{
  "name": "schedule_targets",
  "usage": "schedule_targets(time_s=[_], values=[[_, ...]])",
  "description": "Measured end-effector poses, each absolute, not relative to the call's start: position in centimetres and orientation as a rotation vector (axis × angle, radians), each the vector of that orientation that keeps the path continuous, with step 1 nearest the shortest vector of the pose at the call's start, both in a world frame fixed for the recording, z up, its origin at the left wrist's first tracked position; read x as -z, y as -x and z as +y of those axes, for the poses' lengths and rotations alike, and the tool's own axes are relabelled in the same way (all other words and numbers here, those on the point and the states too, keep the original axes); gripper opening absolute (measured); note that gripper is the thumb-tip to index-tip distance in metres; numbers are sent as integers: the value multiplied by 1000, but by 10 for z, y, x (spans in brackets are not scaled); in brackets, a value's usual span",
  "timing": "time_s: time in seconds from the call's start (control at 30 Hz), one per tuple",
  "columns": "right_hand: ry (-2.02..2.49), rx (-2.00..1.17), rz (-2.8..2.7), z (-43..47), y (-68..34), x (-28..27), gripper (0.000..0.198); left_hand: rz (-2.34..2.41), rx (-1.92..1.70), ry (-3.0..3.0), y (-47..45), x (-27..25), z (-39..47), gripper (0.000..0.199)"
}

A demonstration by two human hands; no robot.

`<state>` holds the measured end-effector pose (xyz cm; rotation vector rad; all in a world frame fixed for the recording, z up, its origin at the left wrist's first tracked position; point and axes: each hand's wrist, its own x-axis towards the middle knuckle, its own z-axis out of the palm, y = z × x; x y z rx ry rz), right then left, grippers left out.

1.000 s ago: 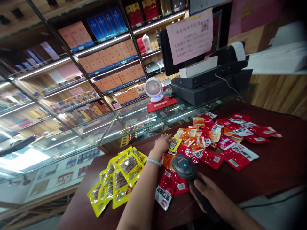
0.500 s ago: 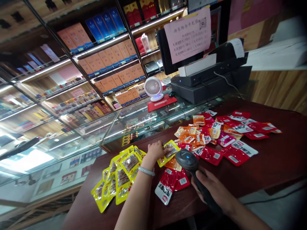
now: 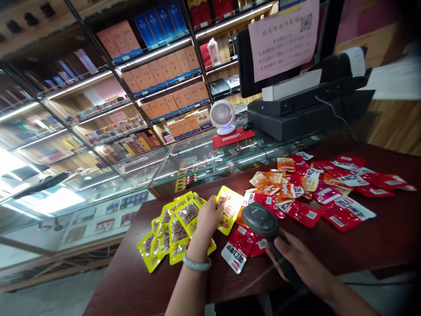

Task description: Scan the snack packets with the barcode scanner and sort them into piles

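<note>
My left hand [image 3: 210, 216] pinches the edge of a yellow snack packet [image 3: 226, 226], which is tilted up from the table with its face lit brightly. A black barcode scanner [image 3: 261, 219] is in the grip of my right hand [image 3: 292, 250], its head aimed toward that packet. On the left, beside my left wrist, lies an overlapping pile of yellow snack packets [image 3: 179, 226]. Red and white snack packets [image 3: 239, 248] rest between my two hands. Beyond the scanner spreads a heap of red and orange packets [image 3: 302, 213].
All this lies on a dark red-brown table [image 3: 131, 272]. Behind it stands a glass display counter [image 3: 164, 164] carrying a white fan [image 3: 222, 115] on a red mat. A register with a monitor and pink paper sign [image 3: 283, 48] stands at the back right, before lit shelves of boxes.
My left hand has drawn the yellow packet slightly left and tipped it up, so its face catches bright light. The scanner stays close by. The whole view has shifted a little.
</note>
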<state>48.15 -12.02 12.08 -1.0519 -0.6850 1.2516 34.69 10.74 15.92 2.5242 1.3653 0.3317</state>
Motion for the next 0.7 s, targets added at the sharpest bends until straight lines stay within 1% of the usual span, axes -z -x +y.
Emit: schedule_targets(time_s=[0.07, 0.13, 0.2, 0.27, 0.37, 0.43, 0.47, 0.53, 0.6, 0.67, 0.7], values=[[1034, -1277, -683, -117, -479, -121, 45, 1381, -345, -2497, -340, -161, 107, 22], [1020, -1298, -670, -115, -477, -120, 45, 1439, -369, -2464, -327, -167, 111, 31], [1022, -1315, -649, -114, -475, -119, 44, 1582, -396, -2398, -309, -175, 118, 41], [1035, -1323, -610, -115, -476, -119, 44, 1799, -468, -2307, -287, -185, 126, 46], [1046, -1316, -507, -119, -480, -119, 47, 2104, -767, -2259, -265, -195, 133, 54], [1052, -1311, -427, -121, -485, -117, 50, 2092, -949, -2337, -266, -194, 130, 60], [1056, -1310, -396, -122, -487, -115, 51, 2012, -974, -2398, -271, -191, 127, 59], [1062, -1295, -365, -124, -492, -111, 49, 1768, -875, -2525, -290, -183, 116, 52], [1057, -1277, -368, -126, -495, -107, 46, 1520, -650, -2634, -314, -173, 104, 43], [1042, -1269, -387, -129, -497, -104, 43, 1364, -373, -2716, -338, -163, 93, 41], [1037, -1269, -398, -130, -498, -103, 42, 1339, -248, -2746, -347, -159, 89, 45]])
